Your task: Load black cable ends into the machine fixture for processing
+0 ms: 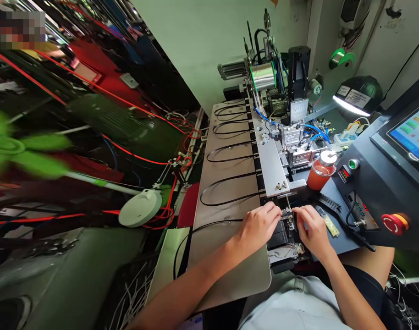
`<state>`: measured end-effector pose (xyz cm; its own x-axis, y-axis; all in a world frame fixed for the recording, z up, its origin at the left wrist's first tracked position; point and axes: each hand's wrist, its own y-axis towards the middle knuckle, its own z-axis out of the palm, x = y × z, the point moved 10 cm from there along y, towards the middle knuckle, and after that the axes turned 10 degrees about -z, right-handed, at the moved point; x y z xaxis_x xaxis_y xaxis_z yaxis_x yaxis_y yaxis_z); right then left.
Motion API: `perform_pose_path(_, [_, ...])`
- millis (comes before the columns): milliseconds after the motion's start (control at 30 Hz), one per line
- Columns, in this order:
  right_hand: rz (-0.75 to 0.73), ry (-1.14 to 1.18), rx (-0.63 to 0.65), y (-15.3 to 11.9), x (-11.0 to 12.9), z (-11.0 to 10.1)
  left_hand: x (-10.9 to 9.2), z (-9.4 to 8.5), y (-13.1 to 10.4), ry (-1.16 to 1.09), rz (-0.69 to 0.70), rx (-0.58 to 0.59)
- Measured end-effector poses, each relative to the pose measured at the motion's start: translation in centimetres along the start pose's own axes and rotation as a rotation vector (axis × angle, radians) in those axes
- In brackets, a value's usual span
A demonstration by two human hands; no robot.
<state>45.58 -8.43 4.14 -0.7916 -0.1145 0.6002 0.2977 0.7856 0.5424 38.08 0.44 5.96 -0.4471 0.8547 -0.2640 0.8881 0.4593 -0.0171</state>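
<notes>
Both hands are meeting at the near end of the black segmented fixture track (256,151) that is running up the middle of the pale beige tabletop (226,266). The left hand (259,225) is lying palm-down with its fingers curled forward, fingertips pressing onto the small black clamp fixture (288,216) — pinched loosely there, though what exactly is under the fingertips is too small to tell. The right hand (311,228) is coming in from the other side, fingers bent and tips touching the same fixture, so the two hands are almost fingertip to fingertip.

A thin black looped cable (209,224) is trailing away from under the left hand across the tabletop, and further identical black cable loops (230,190) are lying in a row beyond it, each one ending at the track.

Just beyond the hands a flat grey metal plate (273,167) is covering the track. To the right of it an orange-red plastic bottle with a white cap (322,170) is standing upright, with a black-bristled brush (329,201) lying near the right hand. Further back a silver spool of solder wire (262,75) is sitting on the machine — and at far right a red emergency-stop button (394,223) is showing on the dark grey control console (374,192).
</notes>
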Motion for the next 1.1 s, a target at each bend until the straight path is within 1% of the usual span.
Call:
perform_pose_path(33, [-0.007,-0.023,-0.015,-0.1,0.2,-0.1,0.0,0.1,0.1,0.008,-0.003,0.008])
perform_pose_path(100, [0.014,-0.044,-0.086,-0.3,0.2,-0.8,-0.1,0.1,0.2,0.016,-0.003,0.017])
perform_pose_path(167, [0.042,-0.029,-0.147,-0.4,0.1,-1.6,-0.1,0.0,0.2,0.013,-0.006,0.02])
perform_pose_path(200, [0.05,-0.014,-0.157,-0.4,0.2,-1.7,-0.1,0.0,0.1,0.011,-0.008,0.023])
perform_pose_path(367, [0.063,0.032,-0.137,-0.3,0.3,-1.8,0.0,0.0,0.0,0.012,-0.012,0.022])
perform_pose_path(667, [0.078,0.048,-0.105,-0.5,-0.1,-1.1,-0.2,0.3,0.2,0.039,-0.021,0.045])
perform_pose_path(900, [0.071,0.051,-0.109,-0.4,0.0,-1.1,-0.1,-0.2,0.2,0.01,-0.013,0.021])
perform_pose_path(1100, [0.071,0.051,-0.108,-0.5,0.1,-1.1,-0.1,-0.1,0.2,-0.006,-0.013,0.014])
